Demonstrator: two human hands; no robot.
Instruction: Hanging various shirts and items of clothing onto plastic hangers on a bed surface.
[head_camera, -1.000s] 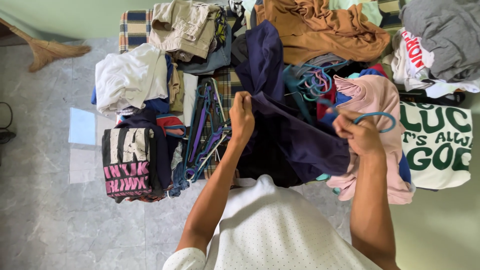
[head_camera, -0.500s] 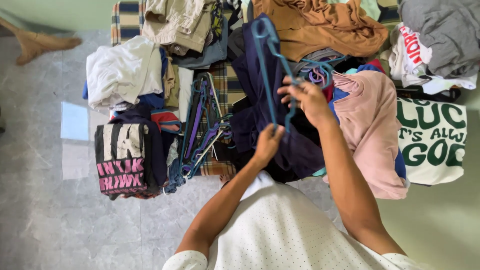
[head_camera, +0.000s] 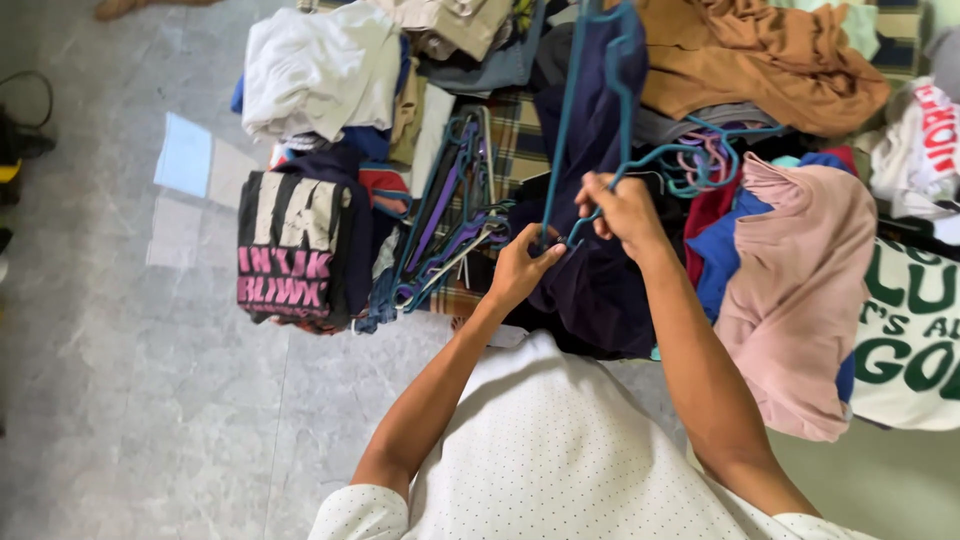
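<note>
The teal hanger (head_camera: 590, 100) stands up over the dark navy garment (head_camera: 590, 270) at the near edge of the clothes-covered bed, its lower end pinched by the left hand (head_camera: 520, 268) and the right hand (head_camera: 622, 208), with brown cloth (head_camera: 760, 60) heaped beyond.

The hanger (head_camera: 590, 120) is teal, the garment (head_camera: 600, 270) under it dark navy. Beside it lies a pale pink shirt (head_camera: 800, 290) and a rust-brown cloth (head_camera: 760, 60). A black tee (head_camera: 295, 250) carries white and pink lettering; the blanket (head_camera: 515, 130) is plaid; the floor (head_camera: 130, 400) grey marble.
</note>
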